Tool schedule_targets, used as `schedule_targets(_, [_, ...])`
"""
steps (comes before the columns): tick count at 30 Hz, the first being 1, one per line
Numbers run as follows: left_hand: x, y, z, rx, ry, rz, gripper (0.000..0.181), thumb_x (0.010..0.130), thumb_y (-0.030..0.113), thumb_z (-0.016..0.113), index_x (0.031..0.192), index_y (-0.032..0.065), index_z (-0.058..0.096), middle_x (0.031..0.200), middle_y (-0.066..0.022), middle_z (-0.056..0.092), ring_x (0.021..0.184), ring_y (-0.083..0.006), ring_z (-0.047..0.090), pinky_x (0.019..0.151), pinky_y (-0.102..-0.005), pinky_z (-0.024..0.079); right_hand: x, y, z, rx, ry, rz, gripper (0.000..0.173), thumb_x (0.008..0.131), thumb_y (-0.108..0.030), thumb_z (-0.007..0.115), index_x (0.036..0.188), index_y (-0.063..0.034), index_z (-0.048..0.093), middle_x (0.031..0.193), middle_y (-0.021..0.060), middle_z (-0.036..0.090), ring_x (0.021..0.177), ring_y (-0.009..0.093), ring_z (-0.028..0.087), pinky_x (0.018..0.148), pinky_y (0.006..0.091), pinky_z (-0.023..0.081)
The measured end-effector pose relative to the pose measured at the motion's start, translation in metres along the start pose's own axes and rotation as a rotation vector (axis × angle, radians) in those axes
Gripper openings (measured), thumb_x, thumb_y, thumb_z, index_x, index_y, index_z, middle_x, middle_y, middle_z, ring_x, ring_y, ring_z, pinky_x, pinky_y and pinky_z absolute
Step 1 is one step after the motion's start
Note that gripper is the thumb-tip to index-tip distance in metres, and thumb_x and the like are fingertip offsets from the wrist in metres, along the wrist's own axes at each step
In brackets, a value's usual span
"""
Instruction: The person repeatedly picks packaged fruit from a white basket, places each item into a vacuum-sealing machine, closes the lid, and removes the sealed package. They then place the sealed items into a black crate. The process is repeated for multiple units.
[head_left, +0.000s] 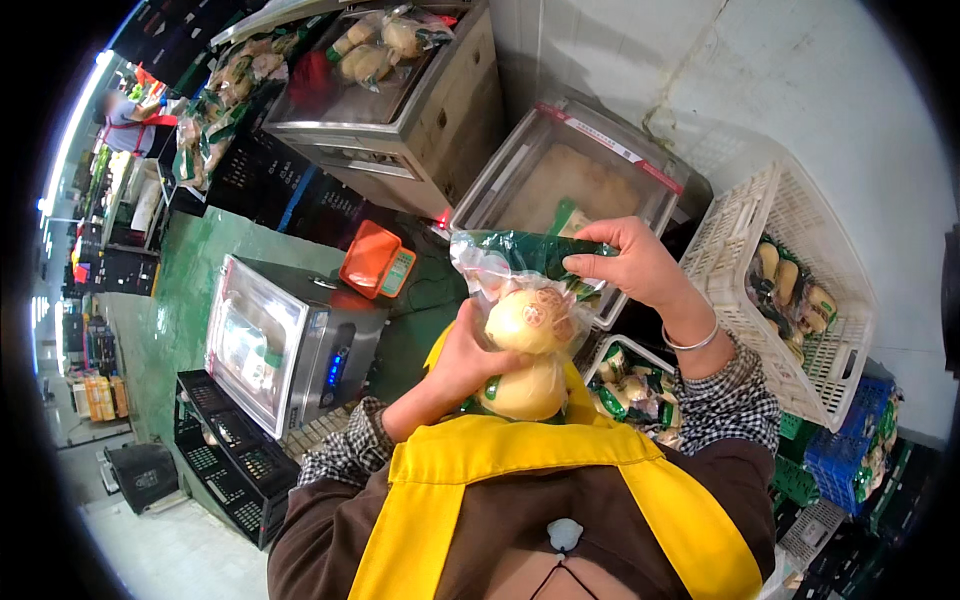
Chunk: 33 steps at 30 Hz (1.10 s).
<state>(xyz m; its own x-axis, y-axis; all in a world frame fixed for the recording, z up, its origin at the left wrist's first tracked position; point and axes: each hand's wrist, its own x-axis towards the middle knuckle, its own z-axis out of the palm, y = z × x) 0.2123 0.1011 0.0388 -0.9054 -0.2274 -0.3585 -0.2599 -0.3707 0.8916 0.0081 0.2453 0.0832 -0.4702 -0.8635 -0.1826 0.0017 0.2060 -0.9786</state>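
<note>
In front of my chest is a clear plastic bag with a green printed band (517, 253), holding pale lotus root (523, 386). One cut end shows its ring of holes. My left hand (471, 361) wraps around the bagged root at its narrow joint. With thumb and fingers, my right hand (637, 262) pinches the right corner of the bag's mouth. Whether the mouth is sealed, I cannot tell. Just beyond the bag stands a chamber vacuum sealer (517, 161) with a transparent lid, and a green-marked bag (571, 217) is visible there, partly hidden by my hand.
Left is another vacuum sealer (259, 337), lid down, near an orange scale (369, 259). A steel sealer (450, 112) at the back carries bagged roots (367, 64). Right are a white crate (847, 367) and a white basket (592, 367) of packs. A person (131, 124) works far left.
</note>
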Motion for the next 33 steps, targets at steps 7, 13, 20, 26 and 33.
schedule_targets(7, [0.004,-0.002,-0.02,-0.068,-0.141,0.028,0.079,0.061,0.011,0.081,0.121,-0.0042,0.033,0.116,-0.0144,0.05,0.108,-0.0213,0.052,0.093,-0.0349,0.045,-0.013,-0.036,0.028,-0.295,0.18,0.023,0.021,0.076,-0.013,0.071,0.086,0.0041,0.063,0.064,0.0036,0.059,0.057,0.005,0.05,0.052,0.0248,0.042])
schedule_targets(13, [0.006,0.012,-0.062,-0.048,-0.289,0.0,0.077,0.061,0.008,0.078,0.122,-0.0049,0.032,0.117,-0.0145,0.052,0.109,-0.022,0.054,0.095,-0.0357,0.044,-0.007,-0.07,0.074,-0.534,0.304,0.063,0.025,0.074,-0.016,0.073,0.083,0.0042,0.061,0.068,0.0081,0.06,0.062,0.009,0.052,0.057,0.0285,0.044])
schedule_targets(20, [-0.014,0.013,-0.127,-0.103,-0.319,0.011,0.083,0.063,0.005,0.074,0.131,-0.0032,0.028,0.123,-0.0149,0.051,0.112,-0.0242,0.054,0.097,-0.0375,0.042,0.016,-0.072,0.131,-0.397,0.327,0.265,0.028,0.072,-0.018,0.078,0.085,0.0024,0.065,0.073,0.0035,0.063,0.066,0.006,0.054,0.06,0.0239,0.045])
schedule_targets(26, [-0.026,0.006,-0.168,-0.206,-0.384,-0.12,0.083,0.064,0.005,0.074,0.131,-0.0039,0.027,0.123,-0.0146,0.05,0.113,-0.0236,0.053,0.098,-0.0369,0.042,0.017,-0.061,0.173,0.151,0.335,0.36,0.021,0.079,-0.004,0.069,0.096,0.006,0.063,0.086,0.0035,0.066,0.076,0.007,0.059,0.07,0.0221,0.048])
schedule_targets(33, [-0.035,0.009,-0.187,-0.159,-0.446,-0.157,0.083,0.063,0.006,0.075,0.131,-0.0034,0.027,0.123,-0.0138,0.05,0.113,-0.023,0.053,0.098,-0.0364,0.041,0.009,-0.052,0.214,0.092,0.532,0.278,0.022,0.081,-0.004,0.069,0.098,0.0045,0.06,0.088,0.0026,0.066,0.076,0.006,0.059,0.068,0.0212,0.047])
